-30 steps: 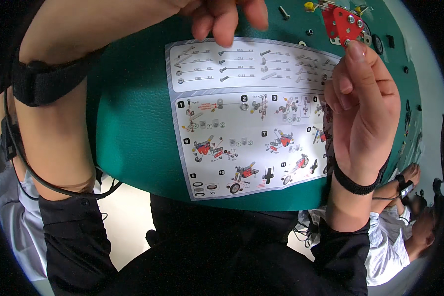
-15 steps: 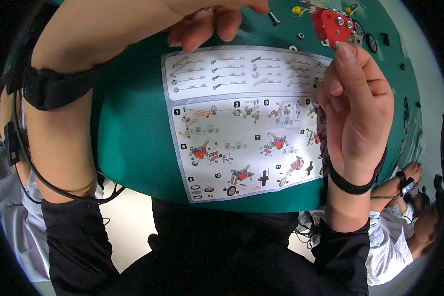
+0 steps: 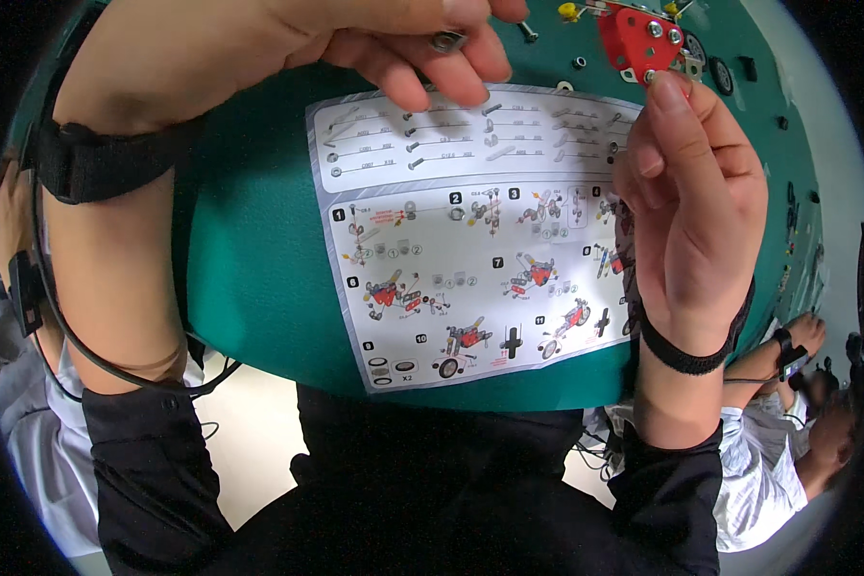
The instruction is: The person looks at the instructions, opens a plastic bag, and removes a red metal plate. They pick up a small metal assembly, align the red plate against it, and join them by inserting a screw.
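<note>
My right hand (image 3: 691, 178) pinches the lower corner of a red metal model assembly (image 3: 634, 40) between thumb and fingers. Silver screw heads or nuts dot its red plate, and yellow pieces stick out at its top; the upper edge of the picture cuts it off. At the top, my left hand (image 3: 403, 48) hangs over the far edge of the instruction sheet (image 3: 480, 192), its fingers curled. A small metal nut (image 3: 448, 41) shows among those fingers. The tips of its thumb and index finger run partly out of the picture.
On the green table mat (image 3: 250, 259) lie a screw (image 3: 529, 32), a small metal ring or nut (image 3: 579, 63), a black wheel (image 3: 721, 76) and several small parts along the right side. Another person's arm (image 3: 778, 355) is at the lower right. A cable (image 3: 115, 355) runs beside my left arm.
My left hand has shifted right and turned, so the nut in its fingers now shows more. The red assembly has moved slightly up and left with my right hand.
</note>
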{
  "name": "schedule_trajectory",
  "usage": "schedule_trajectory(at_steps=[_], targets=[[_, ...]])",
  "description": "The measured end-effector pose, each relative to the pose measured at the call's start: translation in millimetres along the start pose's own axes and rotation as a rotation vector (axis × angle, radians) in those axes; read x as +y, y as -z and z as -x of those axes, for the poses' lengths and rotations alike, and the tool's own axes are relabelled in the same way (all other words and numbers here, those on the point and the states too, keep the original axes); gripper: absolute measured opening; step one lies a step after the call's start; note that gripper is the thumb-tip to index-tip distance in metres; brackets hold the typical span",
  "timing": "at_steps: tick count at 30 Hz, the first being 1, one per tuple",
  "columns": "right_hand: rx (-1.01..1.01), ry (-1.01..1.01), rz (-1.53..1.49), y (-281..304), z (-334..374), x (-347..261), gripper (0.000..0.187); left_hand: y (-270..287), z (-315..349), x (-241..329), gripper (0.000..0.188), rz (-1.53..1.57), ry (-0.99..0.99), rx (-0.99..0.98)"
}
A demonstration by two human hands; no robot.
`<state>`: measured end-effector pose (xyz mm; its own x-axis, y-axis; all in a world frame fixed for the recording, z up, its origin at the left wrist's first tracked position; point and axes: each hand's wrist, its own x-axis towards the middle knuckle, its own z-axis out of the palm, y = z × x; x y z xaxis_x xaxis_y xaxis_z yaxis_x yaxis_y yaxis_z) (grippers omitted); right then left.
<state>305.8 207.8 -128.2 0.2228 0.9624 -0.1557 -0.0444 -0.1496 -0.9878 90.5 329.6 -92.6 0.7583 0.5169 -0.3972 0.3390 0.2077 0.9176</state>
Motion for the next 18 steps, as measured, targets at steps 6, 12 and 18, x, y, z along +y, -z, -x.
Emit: schedule_trajectory(at_steps=[6, 12, 18], targets=[[-0.025, -0.006, 0.001, 16.7, -7.6, 5.8, 0.018, -0.9, 3.2, 8.3, 0.039, -0.02, -0.006, 0.01], [-0.066, 0.035, -0.005, 21.2, -8.9, 7.2, 0.018, -16.2, -4.1, -15.4, 0.027, -0.391, -0.256, 0.284], [-0.047, 0.052, -0.03, 17.2, -8.6, 3.9, 0.018, -3.2, -4.5, -8.8, 0.022, -0.291, -0.315, 0.246]])
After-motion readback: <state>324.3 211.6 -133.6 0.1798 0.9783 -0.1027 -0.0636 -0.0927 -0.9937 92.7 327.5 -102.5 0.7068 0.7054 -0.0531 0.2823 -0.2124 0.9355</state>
